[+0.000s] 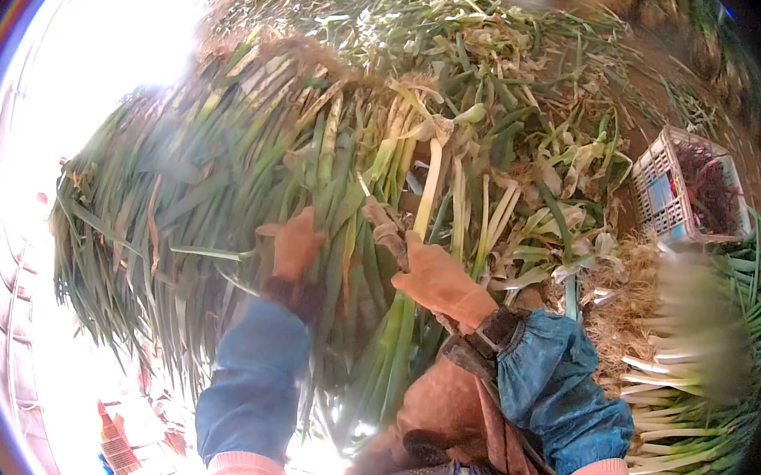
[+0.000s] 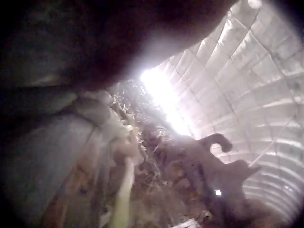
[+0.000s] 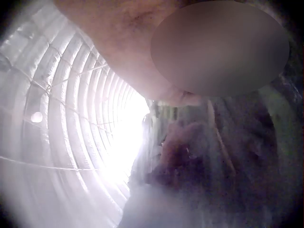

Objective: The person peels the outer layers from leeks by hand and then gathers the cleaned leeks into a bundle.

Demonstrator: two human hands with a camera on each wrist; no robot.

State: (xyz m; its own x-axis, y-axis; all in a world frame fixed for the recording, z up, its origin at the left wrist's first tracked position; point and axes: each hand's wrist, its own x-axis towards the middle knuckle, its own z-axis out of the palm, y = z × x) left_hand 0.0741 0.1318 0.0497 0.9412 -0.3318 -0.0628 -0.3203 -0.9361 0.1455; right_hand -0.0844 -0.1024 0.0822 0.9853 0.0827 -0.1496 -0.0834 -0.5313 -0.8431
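Both hands wear orange gloves. In the head view my left hand is over the long leaves of a big heap of green onions; its blur hides whether its fingers hold a leaf. My right hand grips a wrapped tool with a thin pale tip that points up and left. A green onion stalk with a thick white shaft runs under the right hand, its leaves hanging toward the lap. The left wrist view shows a pale stalk near the heap.
Trimmed green onions lie in a row at the right, beside a pile of dry roots. A white plastic crate with dark reddish contents stands behind them. Peeled leaves litter the ground. Ribbed greenhouse film curves overhead.
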